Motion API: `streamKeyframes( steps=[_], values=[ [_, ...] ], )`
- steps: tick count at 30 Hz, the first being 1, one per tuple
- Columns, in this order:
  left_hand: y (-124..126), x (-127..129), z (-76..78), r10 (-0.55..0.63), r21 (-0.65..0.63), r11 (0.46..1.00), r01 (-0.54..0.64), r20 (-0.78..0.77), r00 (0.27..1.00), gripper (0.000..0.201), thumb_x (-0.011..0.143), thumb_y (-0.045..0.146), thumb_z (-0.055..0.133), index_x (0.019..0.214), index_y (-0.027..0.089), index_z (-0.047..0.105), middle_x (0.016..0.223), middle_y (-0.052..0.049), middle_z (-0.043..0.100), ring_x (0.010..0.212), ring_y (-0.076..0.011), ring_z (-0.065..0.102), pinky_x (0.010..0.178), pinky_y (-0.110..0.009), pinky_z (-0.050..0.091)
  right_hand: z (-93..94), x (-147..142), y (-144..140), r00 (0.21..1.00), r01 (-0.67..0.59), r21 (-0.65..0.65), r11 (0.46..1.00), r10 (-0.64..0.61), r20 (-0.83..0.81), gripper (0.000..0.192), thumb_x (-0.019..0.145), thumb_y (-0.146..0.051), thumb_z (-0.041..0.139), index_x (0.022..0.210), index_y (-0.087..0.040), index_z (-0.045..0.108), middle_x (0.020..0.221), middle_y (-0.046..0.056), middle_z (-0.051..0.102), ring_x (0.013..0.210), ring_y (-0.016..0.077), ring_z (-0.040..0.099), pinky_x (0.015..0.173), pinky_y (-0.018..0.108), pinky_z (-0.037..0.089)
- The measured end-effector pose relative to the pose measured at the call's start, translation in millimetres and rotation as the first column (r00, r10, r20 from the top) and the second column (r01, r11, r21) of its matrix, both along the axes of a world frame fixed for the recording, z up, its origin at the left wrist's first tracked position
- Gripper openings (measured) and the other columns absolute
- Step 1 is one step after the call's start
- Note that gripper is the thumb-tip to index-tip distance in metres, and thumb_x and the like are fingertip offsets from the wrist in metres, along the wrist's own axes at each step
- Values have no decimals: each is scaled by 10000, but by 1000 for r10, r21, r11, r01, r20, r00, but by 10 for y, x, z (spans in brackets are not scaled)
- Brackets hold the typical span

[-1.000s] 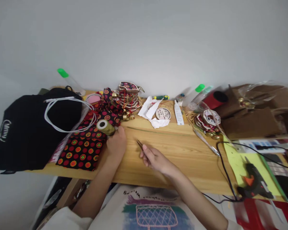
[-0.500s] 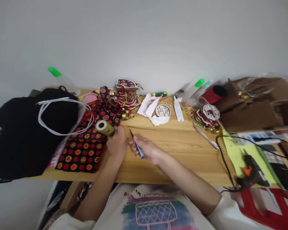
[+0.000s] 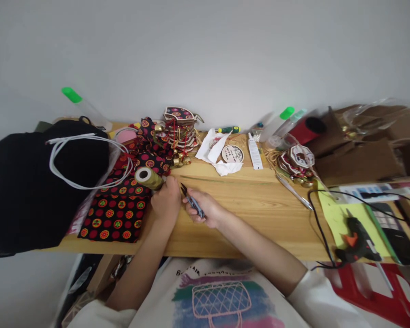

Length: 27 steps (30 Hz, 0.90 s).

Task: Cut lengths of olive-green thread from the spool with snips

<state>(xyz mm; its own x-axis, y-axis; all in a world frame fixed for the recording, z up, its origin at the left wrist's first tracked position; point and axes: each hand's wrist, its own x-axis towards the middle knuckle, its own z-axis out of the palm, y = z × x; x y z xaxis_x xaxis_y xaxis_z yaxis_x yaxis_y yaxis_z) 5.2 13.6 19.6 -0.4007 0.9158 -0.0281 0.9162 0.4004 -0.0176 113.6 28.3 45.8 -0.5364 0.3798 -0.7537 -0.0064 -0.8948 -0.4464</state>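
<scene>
My left hand (image 3: 166, 199) is closed in a fist over the table, right beside a spool of olive-gold cord (image 3: 151, 179). What its fingers pinch is hidden. In my right hand (image 3: 205, 207) is a small pair of pliers (image 3: 195, 206) with blue handles and a dark pointed tip. That tip points up and left, close to my left hand's fingers. Behind both hands, a thin greenish line like cord (image 3: 225, 181) runs across the wood. Under the spool lies folded black cloth (image 3: 118, 217) with red and yellow flower dots.
Stacked patterned ornaments with bells (image 3: 181, 132) stand behind. White paper (image 3: 212, 146), a round printed piece (image 3: 232, 154) and a white tube (image 3: 255, 152) lie mid-table. Rightward are more ornaments (image 3: 297, 161), a silver pen-like tool (image 3: 294, 192), a glue gun (image 3: 357, 239) and cardboard (image 3: 358, 161). Black bag (image 3: 27, 191) left.
The pliers have turned in my right hand and their tip has come closer to my left hand. My left hand stays closed beside the spool. The view has shifted slightly.
</scene>
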Motion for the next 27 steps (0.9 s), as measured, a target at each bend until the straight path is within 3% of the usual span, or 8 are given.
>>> streamKeyframes(
  steps=[11,21,27],
  values=[
    [4,-6,26,2,-54,999,0,24,1000,380,934,335,190,943,179,536,777,-86,668,695,-209,647,495,-250,370,-13,-130,36,994,113,69,991,-112,-8,336,949,-406,258,734,-191,401,330,-106,354,237,38,229,291,133,122],
    [6,-19,25,10,-64,998,-7,59,998,362,933,337,209,952,185,537,799,-91,669,718,-209,646,521,-251,384,-48,-201,54,992,121,131,984,-125,19,342,926,-457,310,715,-198,385,327,-116,346,228,41,238,282,139,125],
    [-2,-20,25,-9,-64,998,13,57,998,365,936,340,200,957,186,531,808,-85,669,711,-213,647,512,-255,390,-56,-219,47,991,123,141,982,-128,31,299,949,-364,264,720,-203,369,313,-122,324,230,41,201,286,144,123]
  ],
)
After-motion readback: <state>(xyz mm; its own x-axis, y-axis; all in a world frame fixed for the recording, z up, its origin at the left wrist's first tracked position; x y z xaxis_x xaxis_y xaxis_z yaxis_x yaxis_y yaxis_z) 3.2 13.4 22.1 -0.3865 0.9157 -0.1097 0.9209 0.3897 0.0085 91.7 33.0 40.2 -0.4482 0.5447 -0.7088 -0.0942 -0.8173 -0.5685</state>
